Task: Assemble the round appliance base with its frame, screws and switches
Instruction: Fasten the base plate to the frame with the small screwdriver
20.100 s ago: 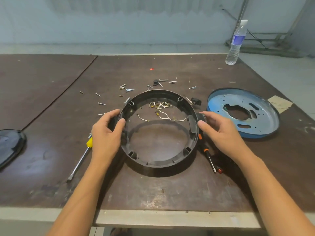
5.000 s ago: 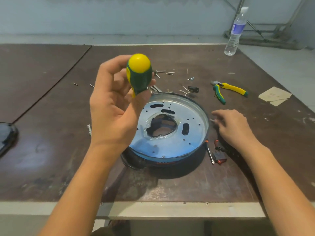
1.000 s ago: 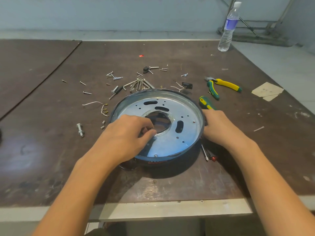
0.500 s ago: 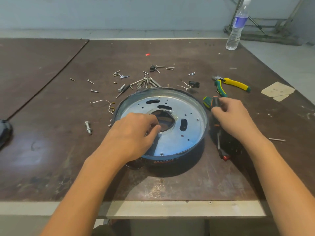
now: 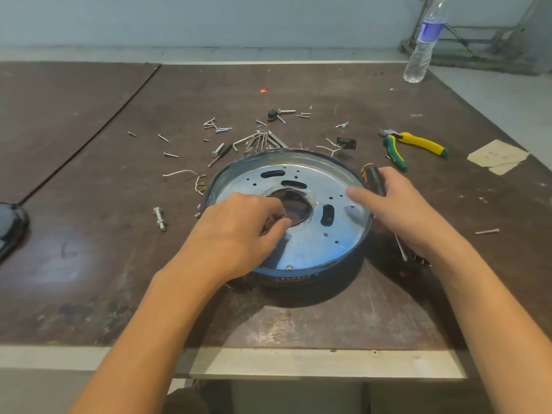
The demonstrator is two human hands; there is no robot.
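On my feed, the round base (image 5: 328, 279) sits near the front edge of the brown surface (image 5: 89, 264), its dark outer ring capped by a blue metal plate (image 5: 310, 243) with slots and a central opening. The left hand (image 5: 239, 231) rests on the plate's near-left part, fingers curled at the rim of that opening; I cannot tell whether its grip pinches anything. The right hand (image 5: 400, 210), at the base's right edge, has its grip wrapped round a black-and-orange screwdriver (image 5: 373, 179), shaft pointing toward the near side, index finger stretched over the plate. Left of the base lie a bolt (image 5: 159, 218) and, farther back, loose white wires (image 5: 185, 174). Beyond the base, screws (image 5: 218, 127), hex keys (image 5: 260, 140) and a black switch (image 5: 346, 142) are scattered. Yellow-green pliers (image 5: 415, 144) lie to the right, near a paper scrap (image 5: 497, 156), and a water bottle (image 5: 422, 46) stands at the far right corner.
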